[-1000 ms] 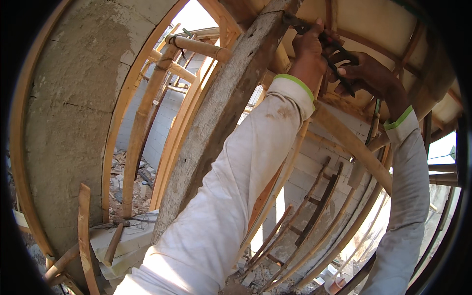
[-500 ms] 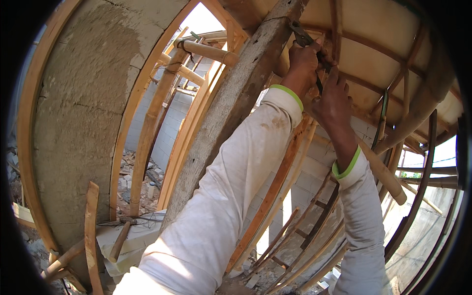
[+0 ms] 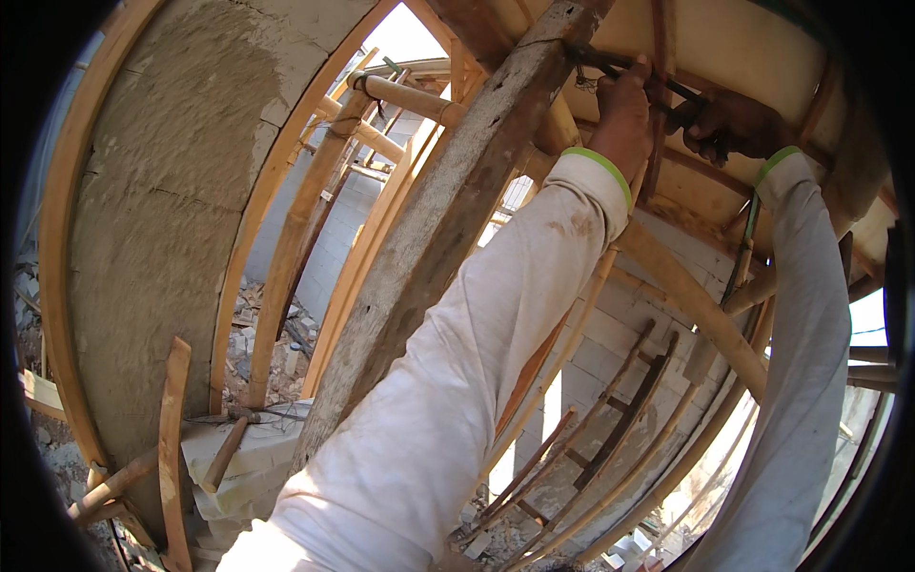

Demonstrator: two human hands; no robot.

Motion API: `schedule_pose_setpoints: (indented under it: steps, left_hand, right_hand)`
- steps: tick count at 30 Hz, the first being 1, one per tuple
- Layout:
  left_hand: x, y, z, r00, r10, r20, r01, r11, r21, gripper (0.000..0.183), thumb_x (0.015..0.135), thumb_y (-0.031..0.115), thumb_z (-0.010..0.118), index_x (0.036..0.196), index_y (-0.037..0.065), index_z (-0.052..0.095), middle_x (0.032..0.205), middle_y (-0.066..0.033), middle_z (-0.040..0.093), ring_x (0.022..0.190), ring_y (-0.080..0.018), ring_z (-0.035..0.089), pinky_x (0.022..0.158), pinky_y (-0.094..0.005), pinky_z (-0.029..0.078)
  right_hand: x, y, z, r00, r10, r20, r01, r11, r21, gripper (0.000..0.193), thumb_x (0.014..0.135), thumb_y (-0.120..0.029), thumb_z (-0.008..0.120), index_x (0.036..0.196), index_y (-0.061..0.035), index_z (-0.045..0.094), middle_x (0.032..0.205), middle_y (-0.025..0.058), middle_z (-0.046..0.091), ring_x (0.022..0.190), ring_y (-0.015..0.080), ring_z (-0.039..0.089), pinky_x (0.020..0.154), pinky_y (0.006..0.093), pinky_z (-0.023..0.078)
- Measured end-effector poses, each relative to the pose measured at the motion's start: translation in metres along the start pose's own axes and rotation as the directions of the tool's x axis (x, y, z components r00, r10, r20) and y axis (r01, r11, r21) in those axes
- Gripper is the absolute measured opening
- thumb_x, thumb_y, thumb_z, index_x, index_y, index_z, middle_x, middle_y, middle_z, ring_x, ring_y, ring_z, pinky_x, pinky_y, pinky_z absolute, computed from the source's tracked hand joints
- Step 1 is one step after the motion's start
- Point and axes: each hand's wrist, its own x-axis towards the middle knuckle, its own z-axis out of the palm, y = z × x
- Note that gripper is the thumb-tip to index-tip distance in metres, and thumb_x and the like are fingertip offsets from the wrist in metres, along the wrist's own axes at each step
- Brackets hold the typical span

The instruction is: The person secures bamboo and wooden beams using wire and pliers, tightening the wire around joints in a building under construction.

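Note:
Overhead, dark metal pliers [image 3: 606,64] reach toward the upper part of a weathered wooden post [image 3: 457,162]. A thin wire [image 3: 536,43] goes round the post, and some loose wire hangs beside the jaws. My left hand [image 3: 624,112] is closed round the pliers near the jaws, its arm raised in a white sleeve with a green cuff. Further right, my right hand [image 3: 729,124] grips the handle end. Shadow and fingers partly hide the handles, and I cannot make out how the jaws meet the wire.
Left of the post stand a plastered wall panel [image 3: 172,210] and a bamboo frame [image 3: 295,229]. A slanting bamboo pole [image 3: 691,296] crosses behind my arms. Below are a wooden ladder [image 3: 610,429], a pale block [image 3: 238,467] and rubble [image 3: 276,334].
My right hand has moved up and to the right, away from my left hand. The pliers have swung from steeply slanted to nearly level. My left hand has shifted slightly right.

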Motion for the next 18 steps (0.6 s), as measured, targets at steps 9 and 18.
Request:
schedule_pose_setpoints:
  steps: [9,18]
  left_hand:
    - [0.010,0.005,-0.015,0.996,0.085,0.035,-0.087,0.994,0.061,0.023,0.089,0.013,0.069,0.101,0.003,0.053,0.077,-0.0067,0.065,0.067,-0.0169,0.061,0.057,-0.0335,0.049]
    - [-0.005,0.029,-0.073,0.987,-0.119,0.106,0.085,0.956,0.282,0.034,0.082,0.027,0.077,0.102,0.008,0.057,0.089,-0.0068,0.061,0.092,-0.0236,0.062,0.083,-0.0457,0.053]
  right_hand:
    - [0.002,0.005,0.016,0.994,-0.055,0.093,0.039,0.985,0.169,0.038,0.084,-0.016,0.063,0.115,0.0044,0.057,0.075,0.0063,0.062,0.056,0.0149,0.059,0.046,0.0303,0.050]
    - [0.025,0.055,0.145,0.988,-0.148,-0.042,0.133,0.681,0.720,0.019,0.089,-0.014,0.061,0.102,-0.0014,0.057,0.079,0.0054,0.060,0.062,0.0136,0.059,0.053,0.0315,0.048]
